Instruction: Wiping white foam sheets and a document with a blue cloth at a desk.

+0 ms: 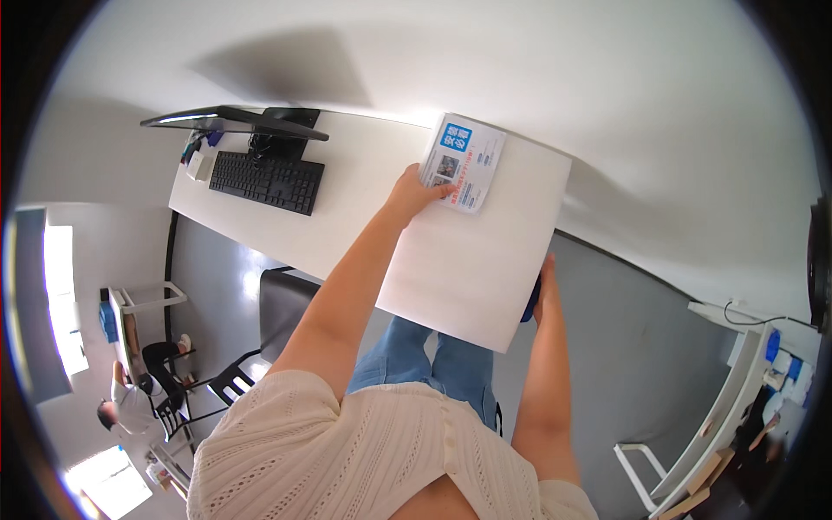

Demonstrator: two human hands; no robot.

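Note:
A large white rectangular panel (468, 266) lies across the right part of the desk and juts out past its front edge above my legs. On its far left part rests a printed leaflet (465, 162) with a blue square, small photos and writing. My left hand (417, 195) grips the panel's left edge, its thumb pressed on the leaflet. At the opposite edge, my right hand (547, 289) holds the panel, with its fingers partly hidden behind or under it. Beside that palm shows part of a dark blue object (532, 302), mostly covered by the panel.
On the white desk (351, 156) stand a black keyboard (266, 182) and a monitor (234, 121). A black chair (286, 312) is close on my left. Farther left a person (133, 406) sits at another desk. At right is a cluttered white table (721, 422). The wall borders the desk's back.

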